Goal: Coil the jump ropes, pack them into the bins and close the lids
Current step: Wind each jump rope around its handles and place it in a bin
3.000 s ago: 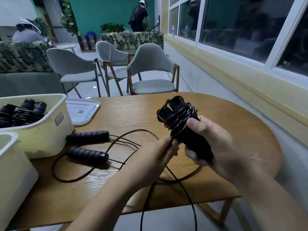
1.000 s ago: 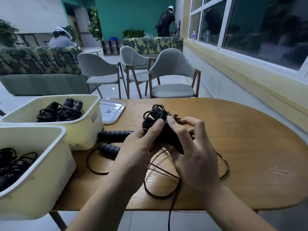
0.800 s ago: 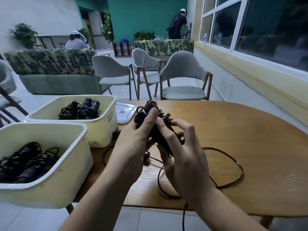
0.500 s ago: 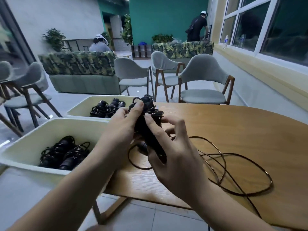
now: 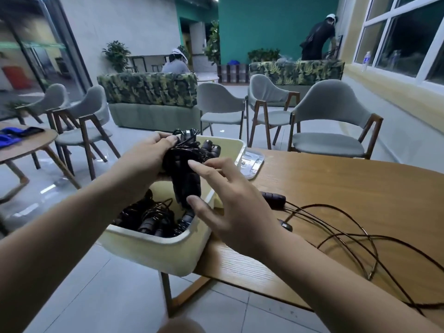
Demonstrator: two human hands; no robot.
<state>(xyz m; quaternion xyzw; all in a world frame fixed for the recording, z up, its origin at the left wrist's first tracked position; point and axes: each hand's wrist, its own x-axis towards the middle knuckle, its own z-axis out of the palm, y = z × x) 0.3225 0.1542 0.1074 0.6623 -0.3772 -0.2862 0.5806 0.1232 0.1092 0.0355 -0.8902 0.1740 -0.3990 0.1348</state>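
1. The wooden table [image 5: 348,179] lies under your right hand [image 5: 233,212] and runs far off to the right of your fingers
2. The near bin [image 5: 153,251] sits at the table's left end, right below your fingers. Its top is open, and black packed ropes [image 5: 146,218] lie in it, under the bundle you hold
3. The far bin [image 5: 236,143] stands just behind your fingers, touching the near bin or very close to it. It is open too, with more rope handles [image 5: 212,147] inside
4. The lid [image 5: 252,164] lies flat on the table, just past your right fingertips and beside the far bin
5. The loose jump rope [image 5: 275,197] lies on the table to the right of your right hand. One handle peeks out behind your knuckles, and the thin cord loops away toward the table's right edge
6. Your right hand has its fingers [image 5: 204,168] spread and almost straight. One fingertip and the thumb are at the bundle's side, but you cannot tell if they touch it. They do not wrap round it
7. Your left hand [image 5: 144,162] has its fingers curled round the top of the bundle and holds it up
8. The coiled jump rope [image 5: 186,174] hangs between your two hands, above the near bin, handles pointing down
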